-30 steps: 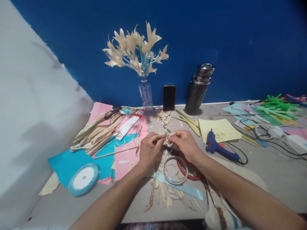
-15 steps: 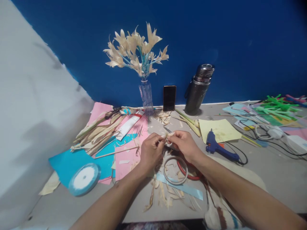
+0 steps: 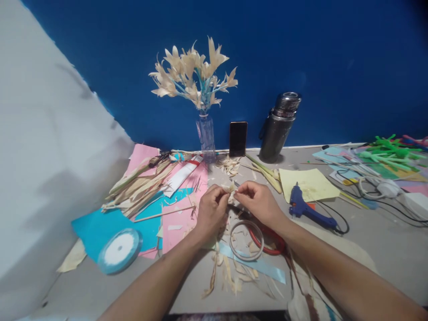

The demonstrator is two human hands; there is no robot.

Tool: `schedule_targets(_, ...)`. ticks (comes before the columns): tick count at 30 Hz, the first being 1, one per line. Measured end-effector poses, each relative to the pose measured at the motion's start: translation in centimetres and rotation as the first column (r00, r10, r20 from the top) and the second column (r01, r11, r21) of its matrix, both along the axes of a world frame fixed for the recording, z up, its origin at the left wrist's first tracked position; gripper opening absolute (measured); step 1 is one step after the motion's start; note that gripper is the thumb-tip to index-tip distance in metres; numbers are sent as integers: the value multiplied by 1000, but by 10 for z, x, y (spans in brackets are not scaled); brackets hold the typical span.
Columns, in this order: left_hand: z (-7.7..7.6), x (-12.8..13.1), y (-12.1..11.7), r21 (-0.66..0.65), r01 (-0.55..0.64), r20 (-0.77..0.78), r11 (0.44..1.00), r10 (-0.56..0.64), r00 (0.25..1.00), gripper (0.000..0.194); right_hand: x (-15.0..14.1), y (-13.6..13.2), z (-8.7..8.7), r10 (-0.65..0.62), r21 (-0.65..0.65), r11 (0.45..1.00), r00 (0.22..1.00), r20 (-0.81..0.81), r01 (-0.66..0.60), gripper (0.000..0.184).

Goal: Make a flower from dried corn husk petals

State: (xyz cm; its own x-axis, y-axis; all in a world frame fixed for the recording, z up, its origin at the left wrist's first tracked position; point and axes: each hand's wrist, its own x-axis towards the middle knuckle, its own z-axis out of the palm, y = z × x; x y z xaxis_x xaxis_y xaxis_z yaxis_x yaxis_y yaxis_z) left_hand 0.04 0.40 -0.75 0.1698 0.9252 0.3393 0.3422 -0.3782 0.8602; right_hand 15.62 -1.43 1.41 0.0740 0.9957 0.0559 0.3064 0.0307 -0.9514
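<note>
Above the middle of the table, my left hand [image 3: 213, 209] and my right hand [image 3: 257, 201] meet, fingertips almost touching. Between them is a small pale piece of dried husk [image 3: 230, 191], pinched by both; its exact shape is partly covered by the fingers. Just below the hands lies a cream ring [image 3: 233, 246], perhaps a tape roll. Red-handled scissors [image 3: 276, 245] lie partly beneath my right forearm, their blades mostly hidden. A light blue ribbon strip [image 3: 267, 269] and husk scraps [image 3: 227, 274] are spread nearer to me.
To the left are a blue ribbon spool [image 3: 119, 250], coloured paper [image 3: 90, 227] and a husk bundle [image 3: 138, 187]. Behind stand a bottle of husk flowers [image 3: 207, 138], a phone [image 3: 238, 139] and a thermos [image 3: 277, 133]. A blue glue gun [image 3: 309, 210] and cables [image 3: 354, 185] lie right.
The whole view has shifted slightly, moving the scene a little right and down. My right fingers have loosened and changed their hold slightly on the husk piece; my left hand keeps its pinch.
</note>
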Motion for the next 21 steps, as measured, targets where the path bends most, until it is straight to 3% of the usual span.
schedule_targets(13, 6, -4, 1, 125, 96, 93, 987, -108, 990, 16, 6, -4, 4, 75, 191, 974, 970, 232, -122, 5)
schedule_targets(18, 12, -3, 1, -81, 143, 209, 986, -123, 970, 14, 10, -4, 7, 120, 179, 971, 970, 210, -158, 4)
schedule_targets(21, 17, -3, -1, -262, 228, 334, 938, -133, 933, 10, 14, -3, 13, 212, 123, 967, 971, 108, -224, 6)
